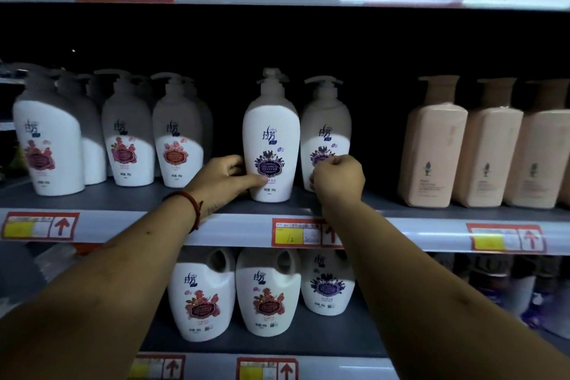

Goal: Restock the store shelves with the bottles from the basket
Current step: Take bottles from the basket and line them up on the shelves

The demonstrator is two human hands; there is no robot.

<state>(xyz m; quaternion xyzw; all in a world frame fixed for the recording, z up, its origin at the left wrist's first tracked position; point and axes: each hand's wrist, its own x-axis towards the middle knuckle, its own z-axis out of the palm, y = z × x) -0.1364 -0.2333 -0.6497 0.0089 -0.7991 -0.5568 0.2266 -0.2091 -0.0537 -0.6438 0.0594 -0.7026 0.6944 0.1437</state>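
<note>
White pump bottle [270, 139], purple floral label, upright near the front edge of the middle shelf [123, 199], left hand [223, 177] wrapped round its lower left side; right hand [337, 177] curled against the matching bottle [325, 120] just right, grip unclear.

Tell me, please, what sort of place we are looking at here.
Most likely a shop's toiletries aisle: stacked shelves, red price tags along their front edges, and rows of matching pump bottles facing outward.
</note>
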